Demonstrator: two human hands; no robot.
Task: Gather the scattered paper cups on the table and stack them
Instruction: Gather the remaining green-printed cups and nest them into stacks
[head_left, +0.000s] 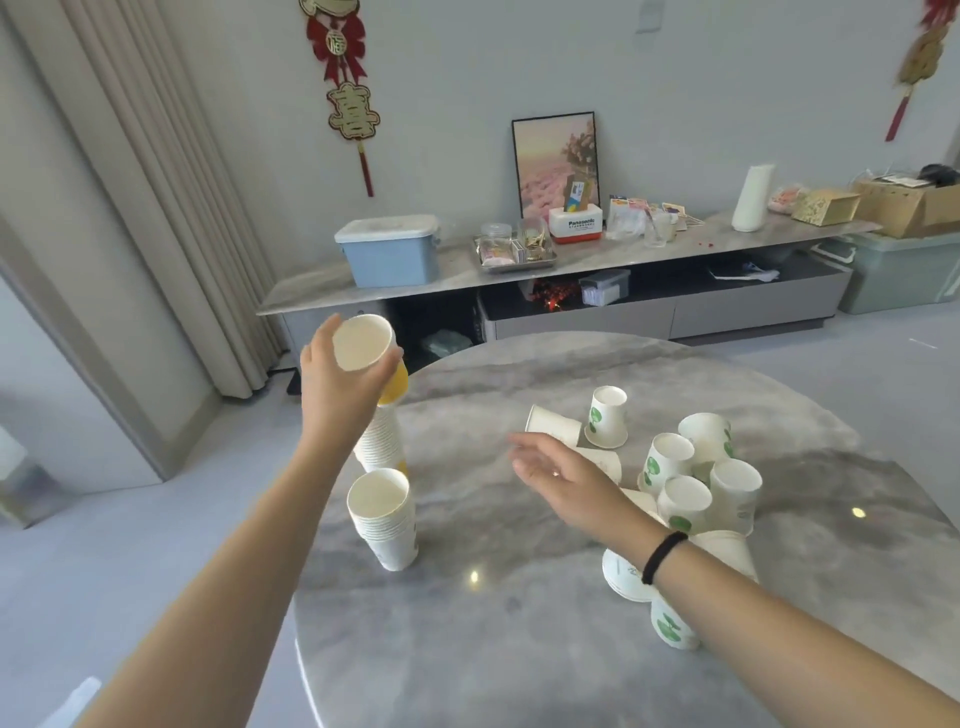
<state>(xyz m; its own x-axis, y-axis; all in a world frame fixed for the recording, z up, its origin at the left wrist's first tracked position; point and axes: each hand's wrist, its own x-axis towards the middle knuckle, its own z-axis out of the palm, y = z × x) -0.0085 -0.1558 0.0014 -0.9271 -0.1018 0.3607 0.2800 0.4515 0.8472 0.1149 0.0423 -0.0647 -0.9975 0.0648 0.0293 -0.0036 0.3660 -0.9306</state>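
Two stacks stand at the table's (519, 649) left edge: a tall stack (382, 441) whose top the left hand (337, 384) grips, and a short stack (387, 519) just in front of it. The right hand (558, 478) hovers spread and empty above the table. Beyond it lie about ten loose cups (680, 467), some upright, some tipped, all empty as far as shows.

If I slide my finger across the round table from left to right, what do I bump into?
Short cup stack → left hand holding the tall cup stack → open right hand → tipped-over cup → upright cup → bunch of scattered cups.
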